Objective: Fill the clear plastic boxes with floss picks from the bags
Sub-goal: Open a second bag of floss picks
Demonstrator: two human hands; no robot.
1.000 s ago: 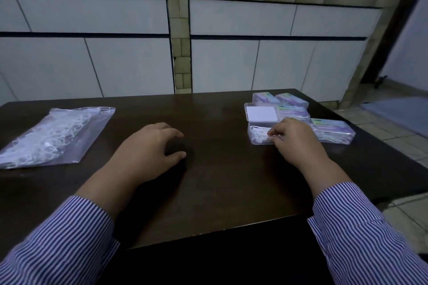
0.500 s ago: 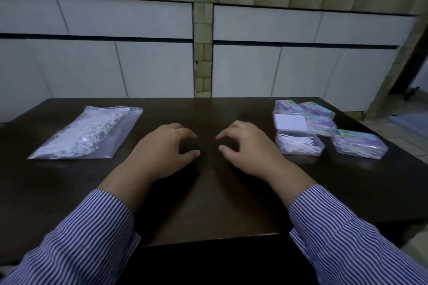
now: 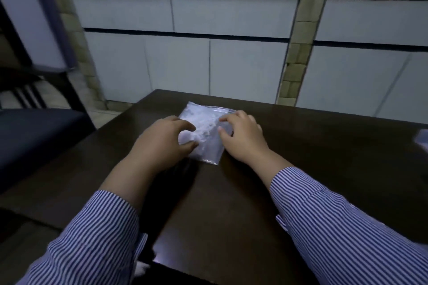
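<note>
Both hands [image 3: 203,139] have reached the blurred bag [image 3: 205,133], partly covering it.

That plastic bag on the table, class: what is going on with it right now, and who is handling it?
A person in a striped shirt has both hands on a clear plastic bag of white floss picks lying flat on the dark table. The left hand rests curled on the bag's left side and the right hand on its right side, near the zip end. The bag looks closed. Only a sliver of something pale, perhaps a box, shows at the table's right edge, too blurred to identify.
</note>
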